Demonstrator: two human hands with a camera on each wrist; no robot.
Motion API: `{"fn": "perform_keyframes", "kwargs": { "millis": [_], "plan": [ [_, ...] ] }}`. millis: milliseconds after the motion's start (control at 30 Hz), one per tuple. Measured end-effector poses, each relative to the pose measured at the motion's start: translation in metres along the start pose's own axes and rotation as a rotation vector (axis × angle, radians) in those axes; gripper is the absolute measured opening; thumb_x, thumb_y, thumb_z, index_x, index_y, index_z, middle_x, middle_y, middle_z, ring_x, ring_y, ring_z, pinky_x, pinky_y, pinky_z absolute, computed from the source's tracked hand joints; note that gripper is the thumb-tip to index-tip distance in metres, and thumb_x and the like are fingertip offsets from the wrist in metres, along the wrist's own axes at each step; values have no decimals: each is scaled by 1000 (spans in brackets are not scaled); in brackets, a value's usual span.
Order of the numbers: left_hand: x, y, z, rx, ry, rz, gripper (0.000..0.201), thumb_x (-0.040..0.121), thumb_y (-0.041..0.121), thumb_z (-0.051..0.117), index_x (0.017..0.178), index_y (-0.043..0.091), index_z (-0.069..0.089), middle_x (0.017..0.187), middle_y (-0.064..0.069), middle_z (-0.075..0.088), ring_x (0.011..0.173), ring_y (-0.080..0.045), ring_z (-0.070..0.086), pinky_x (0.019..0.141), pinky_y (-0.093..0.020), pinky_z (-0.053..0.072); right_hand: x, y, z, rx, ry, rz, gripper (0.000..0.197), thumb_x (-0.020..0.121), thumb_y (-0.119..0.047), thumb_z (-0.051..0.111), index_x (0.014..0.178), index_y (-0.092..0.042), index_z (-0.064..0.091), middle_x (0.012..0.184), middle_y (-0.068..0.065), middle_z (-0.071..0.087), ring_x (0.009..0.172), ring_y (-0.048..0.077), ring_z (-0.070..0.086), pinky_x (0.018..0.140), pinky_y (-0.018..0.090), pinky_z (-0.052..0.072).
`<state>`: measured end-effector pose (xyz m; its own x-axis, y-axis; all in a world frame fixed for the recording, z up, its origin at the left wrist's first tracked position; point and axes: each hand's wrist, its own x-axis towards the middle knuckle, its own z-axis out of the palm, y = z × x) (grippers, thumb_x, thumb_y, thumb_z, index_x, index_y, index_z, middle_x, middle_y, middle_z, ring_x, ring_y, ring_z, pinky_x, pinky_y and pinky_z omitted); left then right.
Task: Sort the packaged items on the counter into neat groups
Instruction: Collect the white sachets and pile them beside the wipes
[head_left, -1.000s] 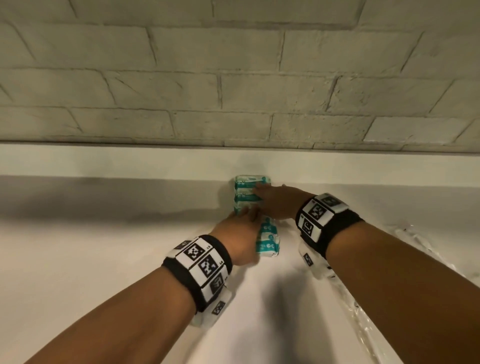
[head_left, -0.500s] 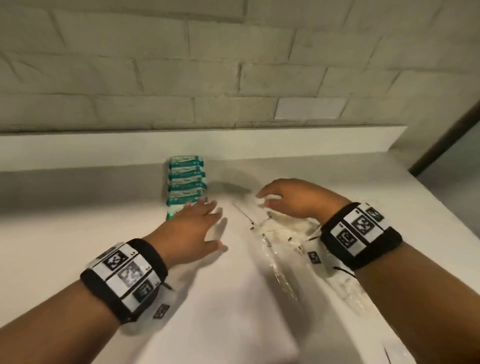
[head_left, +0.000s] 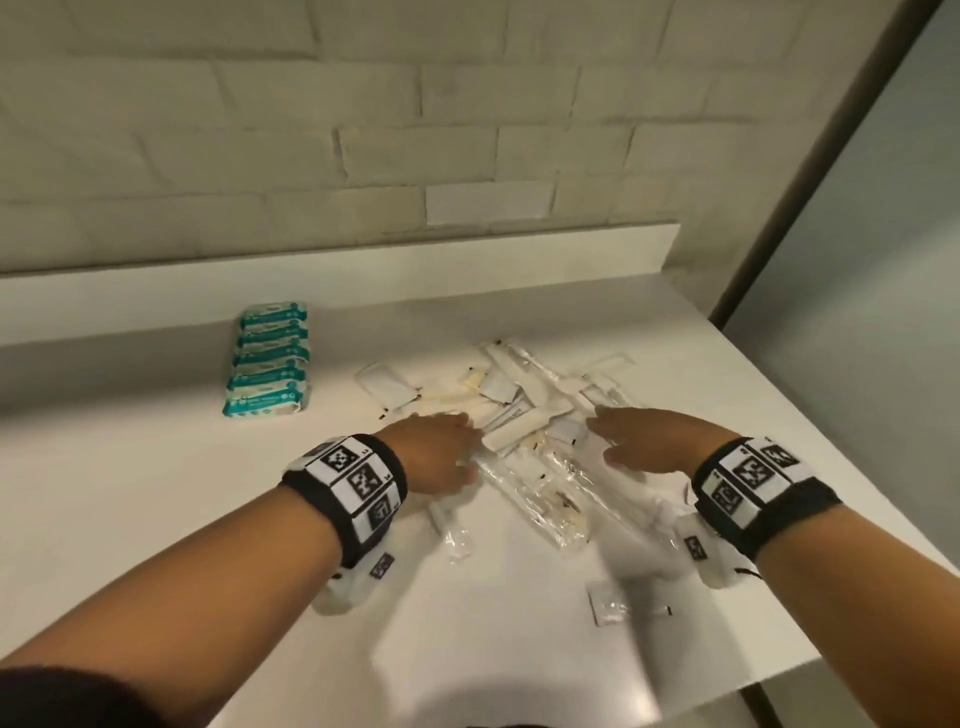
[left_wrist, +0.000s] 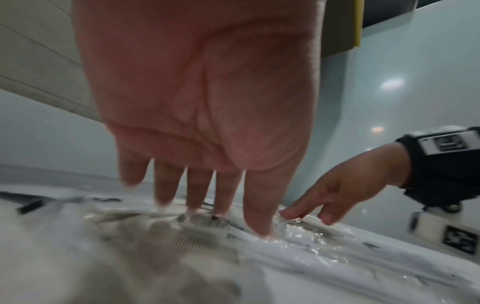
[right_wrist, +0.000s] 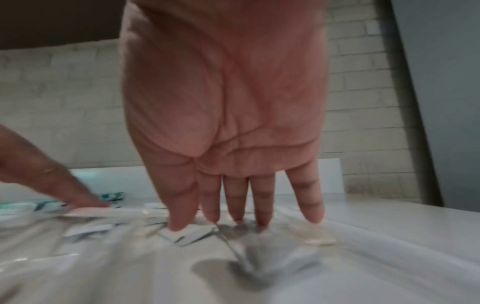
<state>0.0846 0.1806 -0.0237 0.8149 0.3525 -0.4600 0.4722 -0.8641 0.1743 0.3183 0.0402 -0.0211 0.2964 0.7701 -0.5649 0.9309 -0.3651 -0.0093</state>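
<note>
Two hands are stretched out over a white counter (head_left: 156, 493), and we see both with straight, spread fingers that hold nothing. The left hand (head_left: 431, 457) reaches down so that its fingertips (left_wrist: 259, 228) touch a heap of loose packets (head_left: 540, 415), clear plastic sleeves and white paper wrappers lying across each other without order. The right hand (head_left: 649, 441) is palm down on the other side of the same heap; its fingertips (right_wrist: 179, 226) touch or nearly touch a small white packet, but the blur does not let us tell which.

Beyond the left fingers and further to their left we find the teal and white packs (head_left: 270, 358), set in one tidy overlapping row that runs toward the wall, well apart from the heap. Behind the right wrist, near the front edge, one small clear sachet (head_left: 608, 608) lies alone.

The counter is smooth and matte, with a low white upstand (head_left: 363, 260) along its back. Above it rises a wall of pale painted brick (head_left: 311, 130). Past the right fingers the counter ends at a corner, where a dark vertical frame (head_left: 810, 156) borders a grey-green glossy panel (head_left: 883, 260). Both wrists carry black bands with square black-and-white markers (head_left: 358, 478).
</note>
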Motion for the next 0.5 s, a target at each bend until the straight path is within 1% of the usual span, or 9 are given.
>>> {"fn": "perform_keyframes", "kwargs": {
  "millis": [33, 67, 100, 167, 233, 300, 400, 433, 500],
  "plan": [
    [1, 5, 3, 4, -55, -22, 36, 94, 38, 43, 127, 29, 55, 132, 7, 56, 120, -19, 54, 96, -35, 45, -2, 10, -2, 10, 19, 23, 59, 99, -31, 42, 153, -27, 17, 162, -4, 5, 147, 16, 16, 117, 32, 16],
    [-1, 6, 7, 4, -77, -50, 29, 92, 39, 44, 110, 29, 63, 111, 7, 64, 101, -17, 61, 83, -32, 51, -4, 18, -3, 20, 32, 35, 58, 99, -30, 42, 152, -26, 20, 161, -4, 8, 147, 17, 17, 117, 32, 18],
    [-3, 6, 11, 20, -74, -88, 28, 89, 41, 43, 99, 28, 66, 99, 8, 64, 91, -16, 62, 77, -32, 52, -6, 24, -3, 33, 48, 32, 56, 98, -29, 43, 151, -26, 24, 161, -4, 12, 146, 17, 20, 116, 32, 20],
    [-9, 11, 17, 58, -30, -198, 28, 89, 36, 42, 94, 22, 66, 98, 4, 62, 87, -17, 61, 76, -33, 51, -7, 35, -2, 46, 92, 1, 48, 97, -28, 45, 145, -25, 39, 155, -6, 29, 140, 18, 33, 113, 32, 27],
    [-8, 23, 16, 117, 73, -295, 27, 91, 23, 39, 94, 16, 65, 101, -1, 60, 86, -19, 59, 74, -31, 48, 3, 39, -1, 10, 136, -52, 36, 96, -28, 45, 130, -24, 57, 138, -2, 52, 120, 20, 53, 102, 35, 42],
    [5, 36, 10, 122, 231, -302, 27, 92, 18, 40, 103, 16, 65, 106, -3, 58, 92, -22, 58, 78, -32, 48, 14, 39, -2, -11, 177, -92, 31, 96, -26, 44, 120, -25, 63, 123, 1, 61, 106, 21, 59, 91, 35, 49],
    [40, 48, 0, -30, 350, -287, 33, 90, 12, 45, 121, 16, 58, 116, -7, 57, 102, -25, 58, 85, -33, 48, 23, 43, -13, 0, 214, -152, 35, 91, -14, 48, 120, -27, 63, 124, -2, 58, 111, 20, 56, 89, 31, 47],
    [50, 50, -2, -84, 336, -308, 35, 90, 13, 47, 124, 15, 54, 118, -9, 56, 104, -26, 57, 84, -32, 47, 24, 46, -15, 0, 215, -181, 39, 89, -9, 51, 121, -28, 63, 123, -3, 57, 111, 19, 55, 90, 31, 47],
    [66, 59, -5, -137, 278, -356, 41, 90, 26, 54, 129, 13, 46, 122, -10, 54, 106, -27, 56, 83, -32, 45, 23, 55, -14, -23, 157, -242, 49, 85, -5, 57, 125, -31, 60, 120, -5, 53, 108, 18, 54, 90, 32, 48]
  ]
}}
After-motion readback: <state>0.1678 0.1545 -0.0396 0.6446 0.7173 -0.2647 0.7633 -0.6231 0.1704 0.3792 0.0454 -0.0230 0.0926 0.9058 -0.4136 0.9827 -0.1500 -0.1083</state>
